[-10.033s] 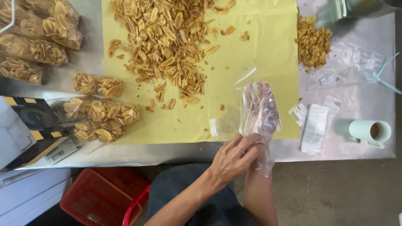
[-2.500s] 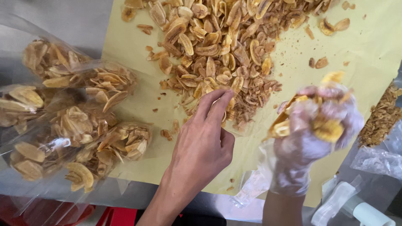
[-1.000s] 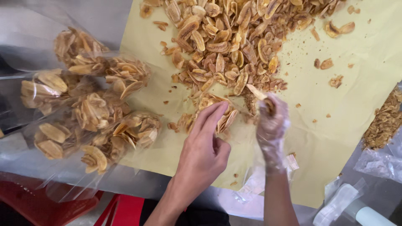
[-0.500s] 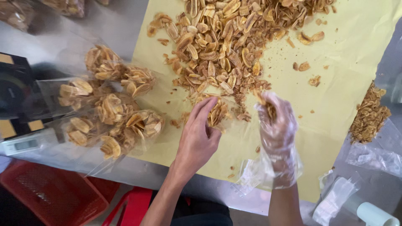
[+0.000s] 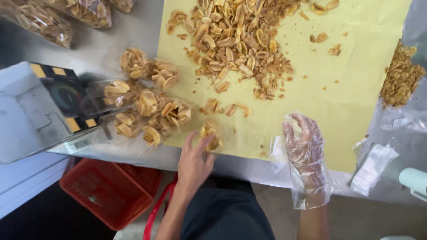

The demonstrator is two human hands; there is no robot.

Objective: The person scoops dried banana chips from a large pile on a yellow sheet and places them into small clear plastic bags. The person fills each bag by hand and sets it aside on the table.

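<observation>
Both hands have pulled back from the big pile of fried banana chips (image 5: 235,44) on the yellow paper sheet (image 5: 347,89) toward the steel bench (image 5: 133,40) edge. Left hand (image 5: 193,162) is clenched round a small clump of chips (image 5: 210,135); right hand (image 5: 304,142), inside a clear plastic bag (image 5: 309,178), is cupped, seemingly empty. Several filled clear bags (image 5: 147,106) done, most of the pile left.

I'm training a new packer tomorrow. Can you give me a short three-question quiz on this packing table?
1. True or false: the left hand is gathering chips near the front edge of the yellow paper.
2. What covers the right hand? A) a cloth glove B) a clear plastic bag C) nothing
3. What lies to the left of the yellow paper, beside the scale?

Key
1. True.
2. B.
3. Filled clear bags of chips.
</observation>
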